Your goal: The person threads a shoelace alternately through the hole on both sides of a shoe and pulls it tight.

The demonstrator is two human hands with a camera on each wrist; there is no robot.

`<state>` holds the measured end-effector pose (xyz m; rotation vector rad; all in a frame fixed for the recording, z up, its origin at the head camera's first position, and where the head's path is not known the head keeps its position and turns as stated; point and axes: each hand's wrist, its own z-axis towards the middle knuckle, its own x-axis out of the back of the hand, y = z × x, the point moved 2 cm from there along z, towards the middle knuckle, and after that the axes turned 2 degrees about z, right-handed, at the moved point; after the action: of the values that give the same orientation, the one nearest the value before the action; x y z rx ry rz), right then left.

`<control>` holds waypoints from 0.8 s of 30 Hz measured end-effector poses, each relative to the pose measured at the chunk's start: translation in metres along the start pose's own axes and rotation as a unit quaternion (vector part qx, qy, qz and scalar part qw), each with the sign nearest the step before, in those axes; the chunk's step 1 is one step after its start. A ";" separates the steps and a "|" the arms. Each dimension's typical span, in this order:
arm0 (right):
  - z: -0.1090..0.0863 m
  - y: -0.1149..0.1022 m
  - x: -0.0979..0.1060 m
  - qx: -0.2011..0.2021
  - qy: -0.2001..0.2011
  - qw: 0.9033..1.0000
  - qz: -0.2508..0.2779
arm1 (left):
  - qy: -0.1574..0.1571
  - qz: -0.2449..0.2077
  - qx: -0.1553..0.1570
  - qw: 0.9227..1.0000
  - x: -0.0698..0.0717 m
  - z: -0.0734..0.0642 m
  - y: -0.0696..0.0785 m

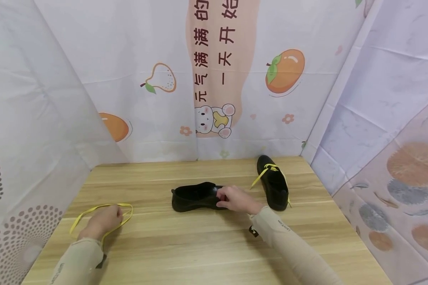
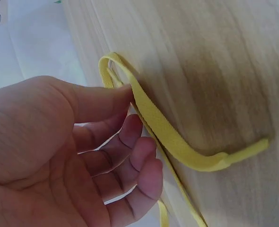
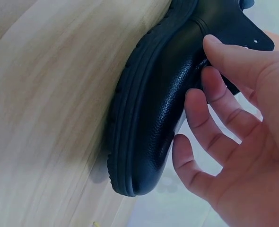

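My left hand [image 1: 105, 219] is over the left part of the table, pinching a flat yellow shoelace [image 2: 151, 116] between thumb and forefinger. One tipped end of it sticks out past the fingertips, and the rest loops around the hand. Near the middle lies a black shoe [image 1: 190, 200] with no lace in it, toe to the right. My right hand [image 1: 237, 200] is at its front opening; in the right wrist view the thumb and forefinger pinch at the throat of the shoe [image 3: 165, 109]. A side flap with eyelet holes stands out beside the thumb.
A second black shoe [image 1: 271, 184], with a yellow lace [image 1: 271, 168] through it, stands behind and right of my right hand. The wooden table [image 1: 185, 245] ends at a printed cloth backdrop [image 1: 157, 130], with cloth walls on both sides.
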<state>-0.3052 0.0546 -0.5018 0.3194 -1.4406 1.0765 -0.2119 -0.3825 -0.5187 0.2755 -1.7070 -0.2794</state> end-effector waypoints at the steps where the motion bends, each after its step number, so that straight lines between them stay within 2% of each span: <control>1: 0.000 0.000 0.000 0.000 0.000 1.000 0.000 | 0.000 0.005 0.002 1.000 0.000 -0.001 0.000; 6: 0.000 -0.002 0.001 -0.002 0.003 1.000 0.000 | -0.002 0.000 0.007 1.000 0.002 -0.001 0.000; 13: -0.001 -0.003 0.002 -0.005 0.002 1.000 0.001 | 0.002 -0.005 -0.022 1.000 -0.006 0.003 0.000; 19: -0.001 -0.004 0.001 -0.010 -0.004 1.000 0.008 | 0.003 -0.010 -0.016 1.000 -0.008 0.003 0.001; 22: -0.002 -0.005 0.001 -0.010 -0.004 1.000 0.009 | 0.013 -0.008 -0.017 1.000 -0.006 0.003 0.004; 24: -0.002 -0.005 0.001 -0.008 -0.003 1.000 0.010 | 0.031 -0.008 -0.022 0.999 -0.004 0.004 0.006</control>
<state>-0.3007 0.0542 -0.4993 0.2975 -1.4597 1.0794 -0.2151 -0.3751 -0.5207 0.2639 -1.6362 -0.3171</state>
